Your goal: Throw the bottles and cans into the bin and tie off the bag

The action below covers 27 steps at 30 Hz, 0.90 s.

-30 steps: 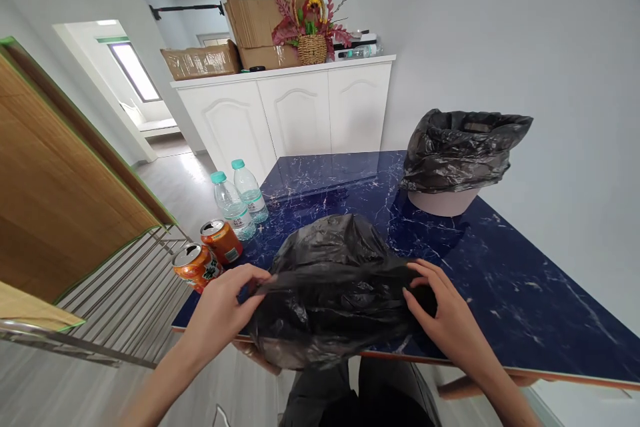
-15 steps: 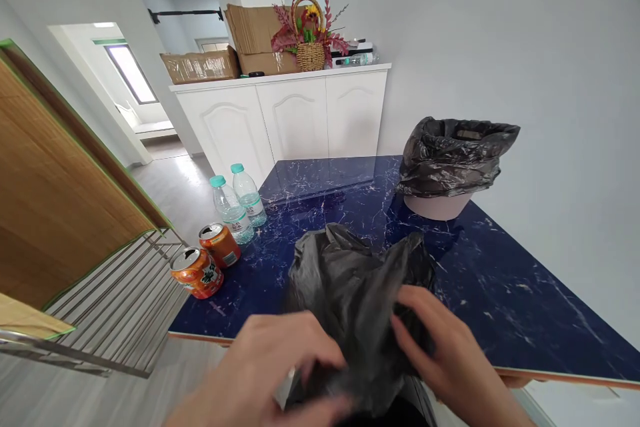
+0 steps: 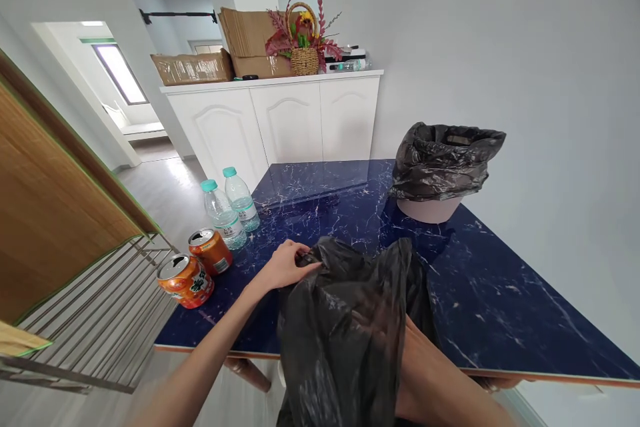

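Observation:
A black plastic bag (image 3: pixel 340 340) hangs over the near edge of the blue marbled table, its upper part bunched on the tabletop. My left hand (image 3: pixel 290 265) pinches the bag's left rim between thumb and fingers. My right hand (image 3: pixel 373 327) is behind or inside the bag's right side, showing only dimly through the thin plastic; its fingers are blurred and mostly covered. Two orange drink cans, the nearer can (image 3: pixel 186 280) and the farther can (image 3: pixel 211 251), stand left of my left forearm. Behind them are two clear bottles with teal caps, a nearer bottle (image 3: pixel 224 217) and a farther bottle (image 3: pixel 242 200).
A pale bin (image 3: pixel 430 209) lined with another black bag (image 3: pixel 443 163) stands at the table's (image 3: pixel 500 307) right rear. A metal rack (image 3: pixel 107 320) is on the left. A white cabinet (image 3: pixel 285 120) at the back carries cardboard boxes and a flower basket (image 3: pixel 304 61).
My left hand has moved up and forward to the bag's left rim. My right hand has gone behind or into the plastic. The bag now hangs longer toward me.

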Each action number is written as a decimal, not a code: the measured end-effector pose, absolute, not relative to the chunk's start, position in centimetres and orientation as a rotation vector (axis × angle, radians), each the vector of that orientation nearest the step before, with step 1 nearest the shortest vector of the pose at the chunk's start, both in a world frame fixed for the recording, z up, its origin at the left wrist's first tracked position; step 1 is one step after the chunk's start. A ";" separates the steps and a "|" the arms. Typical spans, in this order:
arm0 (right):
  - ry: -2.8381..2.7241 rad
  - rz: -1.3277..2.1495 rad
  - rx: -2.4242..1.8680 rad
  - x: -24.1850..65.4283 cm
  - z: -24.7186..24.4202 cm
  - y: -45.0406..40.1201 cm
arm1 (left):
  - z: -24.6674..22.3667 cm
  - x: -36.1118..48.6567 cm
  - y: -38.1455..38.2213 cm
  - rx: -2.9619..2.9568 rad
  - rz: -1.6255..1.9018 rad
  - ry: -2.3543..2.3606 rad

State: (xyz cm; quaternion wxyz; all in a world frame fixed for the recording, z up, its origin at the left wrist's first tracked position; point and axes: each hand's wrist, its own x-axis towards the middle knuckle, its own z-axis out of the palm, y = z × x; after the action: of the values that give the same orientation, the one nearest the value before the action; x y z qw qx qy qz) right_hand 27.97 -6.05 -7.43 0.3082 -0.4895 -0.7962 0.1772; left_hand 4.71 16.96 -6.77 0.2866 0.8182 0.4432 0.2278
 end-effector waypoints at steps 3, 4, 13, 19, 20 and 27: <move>-2.128 0.580 -1.353 28.5 -6.7 -6.6 | -5.7 5.9 15.5 2.160 0.399 0.973; -2.093 0.607 -1.386 28.7 -6.5 -6.8 | -5.1 6.2 15.0 2.097 0.337 0.903; -1.926 0.683 -1.428 28.9 -6.2 -7.0 | -2.3 6.3 12.7 1.255 0.352 0.807; -1.973 0.703 -1.437 29.1 -7.7 -6.9 | -2.5 6.3 13.4 1.408 0.432 0.954; -1.956 0.709 -1.458 29.4 -8.1 -7.0 | -2.6 6.1 13.4 1.473 0.431 0.973; -1.243 0.889 -1.456 31.7 -8.9 -6.4 | -3.0 5.4 12.3 1.684 0.547 1.074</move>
State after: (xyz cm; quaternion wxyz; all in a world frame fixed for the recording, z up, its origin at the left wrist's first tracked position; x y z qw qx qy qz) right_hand 31.68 -6.38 -8.92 0.4928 -0.6003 -0.5124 0.3663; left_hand 5.40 12.30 -2.99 0.5102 0.6994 0.4461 0.2271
